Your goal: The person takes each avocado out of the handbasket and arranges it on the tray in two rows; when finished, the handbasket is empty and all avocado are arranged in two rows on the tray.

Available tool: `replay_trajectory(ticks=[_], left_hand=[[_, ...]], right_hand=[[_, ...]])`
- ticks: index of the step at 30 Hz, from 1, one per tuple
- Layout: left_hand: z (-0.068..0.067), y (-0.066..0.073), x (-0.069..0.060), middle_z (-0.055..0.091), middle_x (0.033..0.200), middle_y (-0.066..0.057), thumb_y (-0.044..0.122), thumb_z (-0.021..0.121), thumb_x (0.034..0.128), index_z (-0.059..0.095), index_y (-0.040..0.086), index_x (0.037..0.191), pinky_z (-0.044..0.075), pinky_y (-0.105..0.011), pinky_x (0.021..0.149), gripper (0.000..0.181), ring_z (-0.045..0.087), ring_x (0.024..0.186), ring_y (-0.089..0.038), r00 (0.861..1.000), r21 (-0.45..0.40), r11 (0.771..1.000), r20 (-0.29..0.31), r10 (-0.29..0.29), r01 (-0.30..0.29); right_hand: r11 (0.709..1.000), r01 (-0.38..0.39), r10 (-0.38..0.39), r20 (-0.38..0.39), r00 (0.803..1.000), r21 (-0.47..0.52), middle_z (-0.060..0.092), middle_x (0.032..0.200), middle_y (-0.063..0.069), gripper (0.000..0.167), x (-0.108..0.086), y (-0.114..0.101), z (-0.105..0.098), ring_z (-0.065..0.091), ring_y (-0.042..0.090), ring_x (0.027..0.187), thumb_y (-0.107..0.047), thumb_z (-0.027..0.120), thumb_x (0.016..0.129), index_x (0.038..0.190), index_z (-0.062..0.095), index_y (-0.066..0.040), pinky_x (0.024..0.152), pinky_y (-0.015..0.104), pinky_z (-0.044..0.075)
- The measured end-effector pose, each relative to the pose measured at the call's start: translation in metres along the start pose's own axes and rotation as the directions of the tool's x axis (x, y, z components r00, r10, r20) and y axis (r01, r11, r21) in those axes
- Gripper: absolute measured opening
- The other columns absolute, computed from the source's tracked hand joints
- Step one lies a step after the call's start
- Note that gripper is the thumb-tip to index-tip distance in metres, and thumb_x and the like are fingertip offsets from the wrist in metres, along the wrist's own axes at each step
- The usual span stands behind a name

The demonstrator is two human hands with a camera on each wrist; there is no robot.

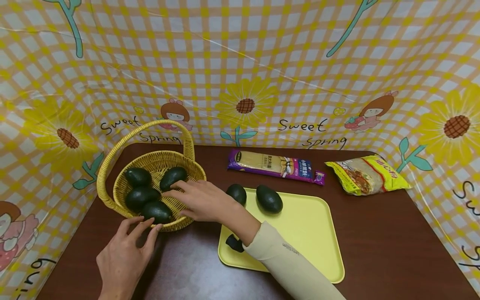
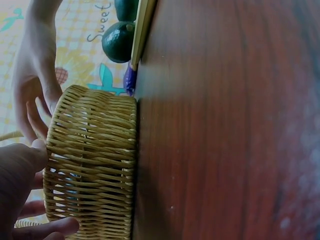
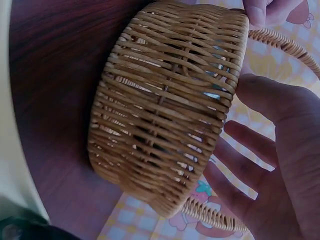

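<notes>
A yellow wicker basket (image 1: 196, 171) with a tall handle stands at the left and holds several dark green avocados (image 1: 142, 198). My left hand (image 1: 125, 254) grips its near rim, the thumb and fingertips beside the nearest avocado. Seen from the left wrist, the thumb lies against the top of the woven wall (image 2: 95, 150). Over the basket's right side is my right hand (image 1: 200, 200), its fingers loosely spread inside near the far-right avocado (image 1: 171, 177); none is visibly held. The right wrist view shows the right hand (image 3: 285, 145) with its fingers apart beyond the rim.
A yellow tray (image 1: 307, 237) lies right of the basket, bearing two avocados (image 1: 269, 199). Some black item (image 1: 234, 243) shows beside the right wrist, its kind unclear. Behind are a purple pasta pack (image 1: 275, 166) and a yellow food bag (image 1: 369, 175), before a patterned cloth wall.
</notes>
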State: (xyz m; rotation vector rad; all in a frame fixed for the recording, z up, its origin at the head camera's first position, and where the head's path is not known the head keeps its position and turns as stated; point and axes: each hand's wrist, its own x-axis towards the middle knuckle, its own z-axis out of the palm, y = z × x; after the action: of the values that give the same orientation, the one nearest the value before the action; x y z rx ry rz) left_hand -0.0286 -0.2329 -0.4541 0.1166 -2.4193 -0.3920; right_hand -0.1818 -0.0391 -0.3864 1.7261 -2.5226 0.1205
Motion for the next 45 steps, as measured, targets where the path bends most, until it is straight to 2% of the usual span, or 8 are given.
replay_trajectory(ticks=[5, 12, 17, 22, 28, 36, 45], left_hand=[[-0.001, -0.002, -0.001, 0.075, 0.109, -0.013, 0.034, 0.093, 0.0852, 0.088, 0.013, 0.102, 0.035, -0.027, 0.036, 0.028, 0.053, 0.043, -0.012, 0.999, 0.0, 1.0, -0.025, 0.021, -0.021], [0.0, -0.003, -0.001, 0.076, 0.107, -0.013, 0.034, 0.093, 0.0843, 0.088, 0.013, 0.102, 0.036, -0.03, 0.035, 0.028, 0.057, 0.045, -0.016, 0.998, 0.001, 1.0, -0.047, 0.031, -0.031], [0.0, -0.003, -0.001, 0.075, 0.107, -0.012, 0.035, 0.093, 0.0841, 0.087, 0.013, 0.102, 0.037, -0.031, 0.036, 0.028, 0.058, 0.046, -0.017, 0.999, 0.002, 0.999, -0.043, 0.034, -0.034], [0.0, -0.004, -0.001, 0.075, 0.107, -0.012, 0.035, 0.093, 0.084, 0.087, 0.013, 0.102, 0.038, -0.031, 0.036, 0.028, 0.061, 0.05, -0.019, 0.998, 0.006, 0.999, -0.041, 0.04, -0.04], [0.0, -0.004, 0.0, 0.074, 0.105, -0.012, 0.035, 0.092, 0.0848, 0.088, 0.012, 0.102, 0.041, -0.034, 0.036, 0.029, 0.065, 0.056, -0.022, 0.998, 0.012, 0.999, -0.043, 0.05, -0.05], [0.0, -0.003, 0.0, 0.073, 0.106, -0.012, 0.034, 0.093, 0.0846, 0.087, 0.012, 0.102, 0.043, -0.037, 0.037, 0.029, 0.066, 0.058, -0.024, 0.999, 0.015, 1.0, -0.026, 0.026, -0.026], [-0.001, -0.001, 0.001, 0.072, 0.108, -0.012, 0.035, 0.093, 0.0854, 0.087, 0.013, 0.103, 0.04, -0.033, 0.037, 0.029, 0.063, 0.054, -0.021, 1.0, 0.023, 1.0, 0.013, -0.002, 0.001]], right_hand=[[1.0, 0.014, -0.014, 0.027, 1.0, 0.006, 0.056, 0.154, -0.001, 0.068, 0.008, -0.001, 0.002, 0.068, 0.016, 0.121, -0.046, 0.077, 0.101, 0.161, 0.051, -0.027, 0.103, 0.032, 0.055], [1.0, 0.014, -0.014, 0.063, 0.998, 0.005, 0.056, 0.154, -0.001, 0.072, 0.017, 0.0, 0.003, 0.067, 0.016, 0.124, -0.048, 0.078, 0.099, 0.162, 0.049, -0.028, 0.102, 0.031, 0.056], [0.999, 0.033, -0.033, 0.087, 0.996, -0.002, 0.056, 0.153, -0.002, 0.075, 0.022, -0.001, 0.004, 0.065, 0.015, 0.127, -0.049, 0.079, 0.098, 0.163, 0.047, -0.029, 0.098, 0.03, 0.056], [0.998, 0.066, -0.064, 0.11, 0.992, -0.023, 0.057, 0.15, -0.002, 0.077, 0.029, -0.003, 0.005, 0.066, 0.014, 0.122, -0.049, 0.08, 0.098, 0.164, 0.046, -0.03, 0.088, 0.027, 0.057], [0.997, 0.07, -0.067, 0.138, 0.988, -0.019, 0.056, 0.152, -0.001, 0.078, 0.036, -0.004, 0.009, 0.066, 0.013, 0.117, -0.049, 0.079, 0.098, 0.165, 0.044, -0.031, 0.087, 0.026, 0.058], [0.998, 0.066, -0.066, 0.194, 0.979, 0.007, 0.055, 0.154, -0.003, 0.081, 0.043, -0.006, 0.008, 0.066, 0.011, 0.113, -0.046, 0.08, 0.098, 0.167, 0.041, -0.036, 0.087, 0.023, 0.056], [0.996, 0.084, -0.08, 0.226, 0.971, -0.007, 0.05, 0.161, -0.002, 0.078, 0.053, -0.008, 0.009, 0.07, 0.013, 0.105, -0.044, 0.082, 0.097, 0.165, 0.044, -0.039, 0.085, 0.027, 0.059]])
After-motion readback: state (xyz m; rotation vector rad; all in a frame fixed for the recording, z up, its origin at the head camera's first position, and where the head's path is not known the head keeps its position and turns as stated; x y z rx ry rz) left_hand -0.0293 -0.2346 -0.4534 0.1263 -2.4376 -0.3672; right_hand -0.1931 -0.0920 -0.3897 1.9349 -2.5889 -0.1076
